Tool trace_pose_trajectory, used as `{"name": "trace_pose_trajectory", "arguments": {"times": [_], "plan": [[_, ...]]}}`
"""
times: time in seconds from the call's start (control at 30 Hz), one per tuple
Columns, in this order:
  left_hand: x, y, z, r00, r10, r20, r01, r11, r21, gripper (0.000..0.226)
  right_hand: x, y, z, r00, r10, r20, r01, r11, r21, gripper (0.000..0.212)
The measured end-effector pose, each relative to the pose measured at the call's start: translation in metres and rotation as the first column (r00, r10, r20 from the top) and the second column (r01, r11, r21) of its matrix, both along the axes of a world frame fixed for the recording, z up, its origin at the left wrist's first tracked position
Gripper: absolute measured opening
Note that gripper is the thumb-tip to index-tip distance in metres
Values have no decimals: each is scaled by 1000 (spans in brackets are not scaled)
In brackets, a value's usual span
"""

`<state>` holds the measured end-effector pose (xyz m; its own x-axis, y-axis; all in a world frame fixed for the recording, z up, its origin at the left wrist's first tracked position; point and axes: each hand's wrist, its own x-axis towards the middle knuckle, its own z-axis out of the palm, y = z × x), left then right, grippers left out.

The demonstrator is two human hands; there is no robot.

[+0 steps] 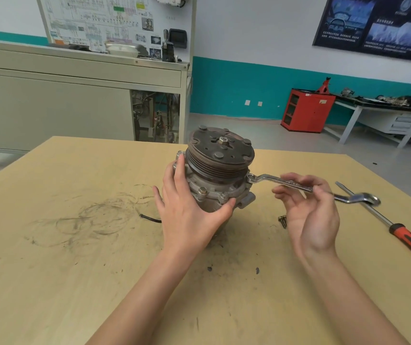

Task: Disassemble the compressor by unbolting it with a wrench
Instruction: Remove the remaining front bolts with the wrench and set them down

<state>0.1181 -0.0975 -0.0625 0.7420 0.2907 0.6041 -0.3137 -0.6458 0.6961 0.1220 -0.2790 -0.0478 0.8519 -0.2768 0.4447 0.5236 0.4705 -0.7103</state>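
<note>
The grey compressor (220, 168) stands upright on the wooden table (75, 232), pulley face up with a nut at its centre. My left hand (189, 207) grips its body from the near left side, thumb across the front. A silver ring wrench (281, 183) sits with its ring end on a bolt at the compressor's right flange. My right hand (309, 210) holds the wrench shaft with curled fingers, palm turned toward me. Two flange bolts (202, 191) show at the front.
A removed bolt (283, 221) lies on the table by my right hand. A screwdriver with a red and black handle (408, 239) lies at the right, crossing the wrench's far end. A black wire (149, 218) sticks out left of the compressor.
</note>
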Motion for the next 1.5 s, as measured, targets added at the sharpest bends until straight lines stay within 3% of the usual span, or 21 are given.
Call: {"name": "trace_pose_trajectory", "arguments": {"times": [0.17, 0.33, 0.47, 0.57, 0.7, 0.77, 0.87, 0.97, 1.07, 1.2, 1.3, 1.37, 1.5], "plan": [[2, 1, -1, 1000, -13, -1, 13, 1000, -4, 114, 49, -44, 14, 911, 285, -299, -348, 919, -184, 36], [2, 1, -3, 1000, -14, 10, 14, 1000, 9, 114, 102, -52, 48, 802, 486, -347, -593, 718, -364, 26], [2, 1, -3, 1000, -8, 17, 7, 1000, 6, 114, 127, -29, 61, 666, 607, -433, -740, 610, -284, 19], [1, 0, -1, 1000, -7, 13, 7, 1000, 2, 114, 134, -5, 60, 602, 627, -496, -777, 602, -182, 25], [-1, -1, 1, 1000, 0, 10, 1, 1000, -6, 115, 132, 12, 59, 652, 505, -566, -716, 656, -239, 29], [-2, -1, 1, 1000, -4, 3, 4, 1000, -4, 115, 126, 7, 62, 692, 490, -530, -667, 716, -208, 23], [-2, 0, 1, 1000, -13, -4, 13, 1000, -1, 115, 107, -11, 71, 794, 440, -420, -549, 815, -184, 31], [-2, -1, 1, 1000, -10, -7, 10, 1000, -4, 114, 77, -24, 77, 938, 139, -317, -243, 916, -318, 30], [-2, -1, 1, 1000, -12, -9, 12, 1000, -9, 113, 41, -21, 65, 968, -238, -87, 187, 903, -386, 28], [-2, -1, 2, 1000, -10, -14, 9, 1000, -8, 114, -5, 2, 36, 827, -419, 376, 554, 725, -410, 26], [-2, -1, 2, 1000, -12, -11, 12, 1000, -7, 114, -17, 11, 16, 575, -361, 734, 813, 352, -464, 31], [-2, -1, 2, 1000, -12, -5, 12, 1000, -8, 114, -18, 16, 7, 457, -320, 830, 889, 194, -415, 37], [-1, -1, 2, 1000, -6, -7, 6, 1000, -4, 114, -18, 20, 5, 414, -347, 841, 910, 181, -374, 43]]}}
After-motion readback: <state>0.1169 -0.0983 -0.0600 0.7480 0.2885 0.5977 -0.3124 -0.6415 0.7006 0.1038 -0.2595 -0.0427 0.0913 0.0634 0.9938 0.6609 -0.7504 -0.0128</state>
